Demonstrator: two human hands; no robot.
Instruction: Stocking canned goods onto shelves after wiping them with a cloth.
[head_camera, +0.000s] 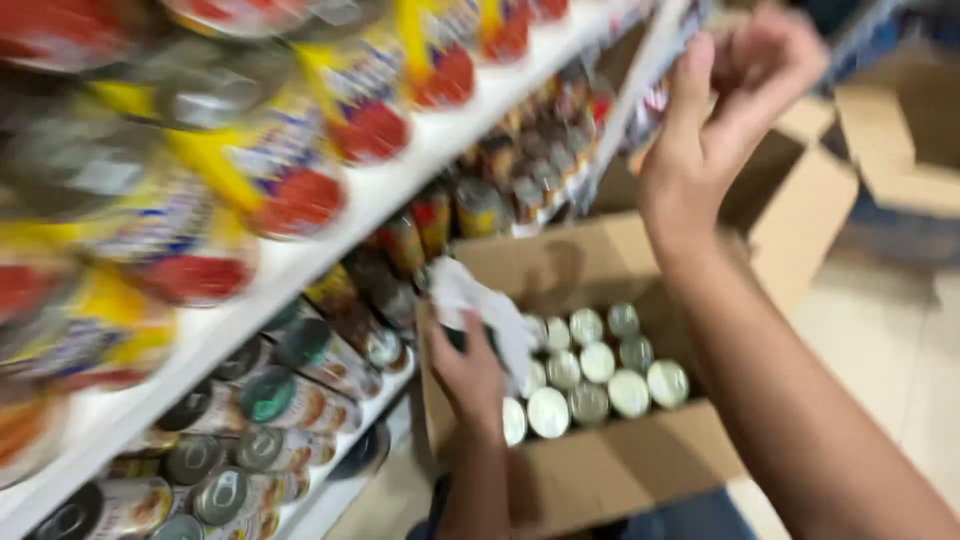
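My left hand (468, 372) is low over an open cardboard box (600, 470) and grips a crumpled white cloth (478, 300) at the box's near-left corner. Several tins with silver lids (598, 362) stand upright inside the box. My right hand (735, 95) is raised at the edge of the upper white shelf (640, 70); its fingers curl around something at the shelf edge, but blur hides what it is.
White shop shelves (300, 265) on the left carry rows of tins with yellow and red labels (290, 170) above and tins lying on their sides below (270, 395). More open cardboard boxes (900, 120) stand at the right on a pale tiled floor (900, 340).
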